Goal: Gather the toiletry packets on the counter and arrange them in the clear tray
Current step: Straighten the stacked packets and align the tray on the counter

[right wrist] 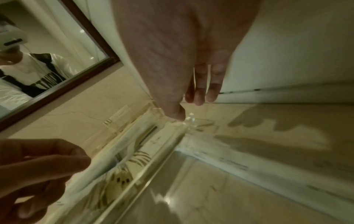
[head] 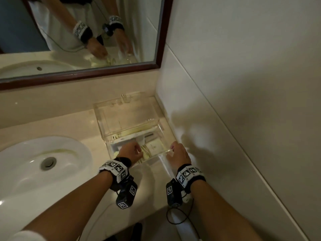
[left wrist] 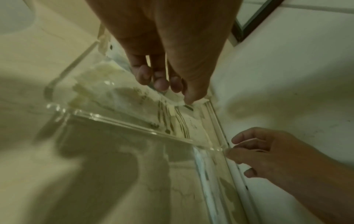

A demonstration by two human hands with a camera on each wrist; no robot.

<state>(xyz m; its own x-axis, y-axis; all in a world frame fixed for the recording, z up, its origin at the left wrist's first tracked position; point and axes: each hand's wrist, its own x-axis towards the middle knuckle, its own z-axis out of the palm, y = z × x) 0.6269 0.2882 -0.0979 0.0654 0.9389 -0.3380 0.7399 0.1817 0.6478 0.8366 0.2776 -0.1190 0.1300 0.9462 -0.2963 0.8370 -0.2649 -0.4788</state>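
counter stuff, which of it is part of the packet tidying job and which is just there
Part of the job:
- clear tray, on the counter
- packets inside it
- left hand, fingertips on the packets
- right hand, pinching the tray's near right corner

Just there:
- sink
- mirror
- wall
- counter

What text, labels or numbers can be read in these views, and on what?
"TAMP", mirrored and cut off, uncertain: shirt print reflected in the mirror.
Packets in the clear tray: small dark print, too blurred to read.
Wrist bands: only black-and-white square code markers, no words.
Nothing else is legible.
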